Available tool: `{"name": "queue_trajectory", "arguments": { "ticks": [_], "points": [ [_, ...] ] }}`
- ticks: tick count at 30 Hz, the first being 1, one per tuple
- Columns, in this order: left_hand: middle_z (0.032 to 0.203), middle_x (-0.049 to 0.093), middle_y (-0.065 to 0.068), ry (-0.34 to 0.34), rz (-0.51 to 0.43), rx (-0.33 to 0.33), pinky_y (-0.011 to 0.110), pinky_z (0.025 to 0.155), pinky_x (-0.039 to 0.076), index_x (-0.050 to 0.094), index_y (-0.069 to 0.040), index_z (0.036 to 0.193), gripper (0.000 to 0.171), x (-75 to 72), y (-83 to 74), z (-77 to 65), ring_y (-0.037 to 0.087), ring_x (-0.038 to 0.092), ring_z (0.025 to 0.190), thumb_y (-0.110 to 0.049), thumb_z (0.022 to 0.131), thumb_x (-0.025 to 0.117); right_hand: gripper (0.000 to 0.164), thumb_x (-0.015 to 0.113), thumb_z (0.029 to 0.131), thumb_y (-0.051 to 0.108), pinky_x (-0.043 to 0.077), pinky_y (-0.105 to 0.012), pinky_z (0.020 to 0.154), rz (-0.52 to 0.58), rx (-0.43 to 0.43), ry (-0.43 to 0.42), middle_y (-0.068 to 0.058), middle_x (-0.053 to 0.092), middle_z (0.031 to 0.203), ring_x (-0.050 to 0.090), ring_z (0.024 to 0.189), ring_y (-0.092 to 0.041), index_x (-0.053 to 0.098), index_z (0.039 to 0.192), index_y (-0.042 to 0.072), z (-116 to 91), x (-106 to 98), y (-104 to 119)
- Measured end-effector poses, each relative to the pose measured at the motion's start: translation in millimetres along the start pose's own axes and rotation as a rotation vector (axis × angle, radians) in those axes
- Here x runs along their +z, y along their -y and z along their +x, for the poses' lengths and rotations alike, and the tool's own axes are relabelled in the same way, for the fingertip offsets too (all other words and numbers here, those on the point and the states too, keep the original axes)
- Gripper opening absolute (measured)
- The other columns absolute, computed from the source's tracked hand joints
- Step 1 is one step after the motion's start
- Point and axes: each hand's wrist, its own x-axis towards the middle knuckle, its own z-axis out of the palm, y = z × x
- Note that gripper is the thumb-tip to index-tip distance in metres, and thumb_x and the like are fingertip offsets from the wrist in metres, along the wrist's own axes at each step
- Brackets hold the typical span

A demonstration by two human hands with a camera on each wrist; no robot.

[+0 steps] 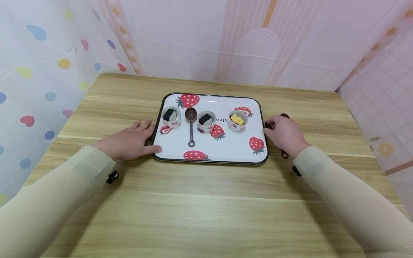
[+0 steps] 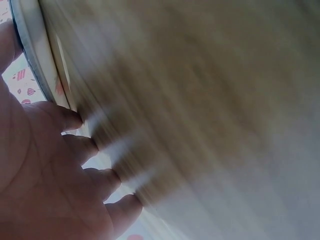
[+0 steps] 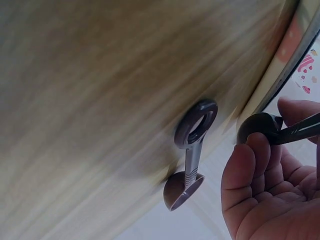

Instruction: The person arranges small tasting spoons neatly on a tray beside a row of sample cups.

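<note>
My left hand [image 1: 130, 141] lies at the left edge of a white strawberry-print tray [image 1: 206, 150], thumb over its rim and fingers spread on the table. Beyond the tray's right edge, my right hand [image 1: 285, 134] grips a dark brown measuring spoon [image 3: 257, 127], its bowl by the fingertips. A second brown measuring spoon [image 3: 182, 192] lies on the table beside that hand, partly hidden under it in the head view. On the tray rests another brown spoon [image 1: 191, 114], between two paper cups, a left cup [image 1: 172, 123] and a middle cup [image 1: 206, 128], each holding a black-and-white rice-ball-like piece.
A third paper cup [image 1: 238, 127] with yellow, white-drizzled filling stands on the tray's right half. The wooden table [image 1: 200, 208] runs back to a patterned curtain [image 1: 193, 43], with more curtain at both sides.
</note>
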Motion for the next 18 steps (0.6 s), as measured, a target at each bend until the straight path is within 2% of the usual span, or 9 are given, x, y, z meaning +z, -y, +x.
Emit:
{"name": "queue_trajectory", "arguments": {
  "ticks": [6, 12, 18],
  "points": [
    [0.173, 0.007, 0.032, -0.003, -0.001, -0.001, 0.077, 0.122, 0.016, 0.015, 0.001, 0.167, 0.112, 1.2, 1.3, 1.4, 0.065, 0.007, 0.154, -0.080, 0.096, 0.047, 0.034, 0.062, 0.104, 0.026, 0.055, -0.050, 0.091, -0.042, -0.019, 0.000, -0.019, 0.074, 0.116, 0.064, 0.099, -0.035, 0.069, 0.125, 0.001, 1.2, 1.1, -1.5],
    [0.173, 0.007, 0.032, -0.001, -0.003, -0.003, 0.077, 0.122, 0.015, 0.014, 0.001, 0.167, 0.112, 1.0, 1.4, 2.0, 0.065, 0.007, 0.154, -0.080, 0.096, 0.047, 0.034, 0.060, 0.105, 0.027, 0.055, -0.051, 0.091, -0.062, -0.014, 0.018, -0.020, 0.074, 0.119, 0.063, 0.098, -0.035, 0.069, 0.125, 0.002, 1.2, 1.5, -1.7],
    [0.173, 0.007, 0.032, 0.001, -0.007, -0.005, 0.078, 0.122, 0.015, 0.014, 0.001, 0.167, 0.112, 0.8, 1.2, 2.1, 0.064, 0.007, 0.155, -0.079, 0.097, 0.048, 0.031, 0.059, 0.104, 0.024, 0.055, -0.051, 0.091, -0.082, -0.041, 0.001, -0.020, 0.075, 0.118, 0.064, 0.098, -0.035, 0.072, 0.121, 0.001, 1.5, 1.6, -2.4]
  ]
}}
